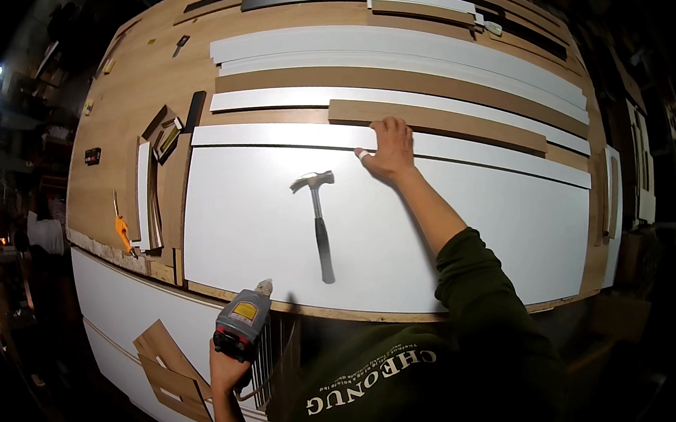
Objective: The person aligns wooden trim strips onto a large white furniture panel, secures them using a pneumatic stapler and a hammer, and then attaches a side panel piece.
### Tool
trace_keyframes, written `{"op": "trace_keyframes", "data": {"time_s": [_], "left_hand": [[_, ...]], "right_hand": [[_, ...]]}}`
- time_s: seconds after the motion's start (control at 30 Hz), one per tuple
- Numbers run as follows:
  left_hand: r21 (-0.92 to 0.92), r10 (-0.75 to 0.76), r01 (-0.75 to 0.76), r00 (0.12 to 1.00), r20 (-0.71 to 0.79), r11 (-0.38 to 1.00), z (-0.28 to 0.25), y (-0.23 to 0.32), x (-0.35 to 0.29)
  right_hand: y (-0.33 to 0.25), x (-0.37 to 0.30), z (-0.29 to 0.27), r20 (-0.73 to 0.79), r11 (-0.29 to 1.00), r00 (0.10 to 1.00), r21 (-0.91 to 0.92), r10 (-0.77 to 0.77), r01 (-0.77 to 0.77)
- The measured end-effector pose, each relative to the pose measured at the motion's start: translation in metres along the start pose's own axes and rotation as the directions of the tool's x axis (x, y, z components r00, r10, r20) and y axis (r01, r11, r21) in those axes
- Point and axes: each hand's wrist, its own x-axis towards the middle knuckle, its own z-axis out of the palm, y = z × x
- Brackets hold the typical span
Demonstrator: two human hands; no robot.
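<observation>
My left hand (227,368) is wrapped round the handle of a grey and red nail gun (242,327), whose nose points away from me over the near edge of a wide white panel (464,226). My right hand (391,151) spans a narrow white strip (278,135) along the panel's far side, thumb at its near edge and fingers at its far edge. Those fingertips also touch a wood-coloured strip (442,129) just beyond. A white band circles the right thumb. On the panel, left of my right forearm, lies a claw hammer (320,220) with a black grip.
Long white and brown boards (397,46) lie across the far half of the wooden table (140,76). At the left are an orange-handled tool (123,232), short offcuts (146,194) and a dark small box (93,156). Brown pieces (169,372) lie on a lower white surface at the near left.
</observation>
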Motion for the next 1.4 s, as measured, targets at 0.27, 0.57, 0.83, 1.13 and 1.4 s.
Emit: {"op": "trace_keyframes", "data": {"time_s": [0.27,0.57,0.83,1.13,1.4], "left_hand": [[0.183,0.135,-0.134,0.991,0.007,0.974,-0.074,-0.003,0.053],[0.112,-0.030,0.013,0.988,0.149,0.994,-0.107,0.113,0.176],[0.068,0.010,-0.028,0.968,0.251,0.997,-0.072,0.144,0.246],[0.131,-0.015,-0.042,0.911,0.412,0.991,-0.002,0.191,0.297],[0.139,-0.063,0.001,0.892,0.447,0.990,0.012,0.192,0.304]], "right_hand": [[-0.028,0.001,0.017,0.046,0.987,0.987,0.055,-0.154,0.151],[-0.031,0.007,0.019,0.028,0.990,0.992,0.077,-0.125,0.122],[0.001,0.005,0.032,-0.006,0.958,0.968,0.142,-0.249,0.248],[0.006,-0.005,0.031,-0.032,0.980,0.989,0.138,-0.141,0.144],[0.005,-0.004,0.036,-0.051,0.981,0.986,0.101,-0.159,0.164]]}}
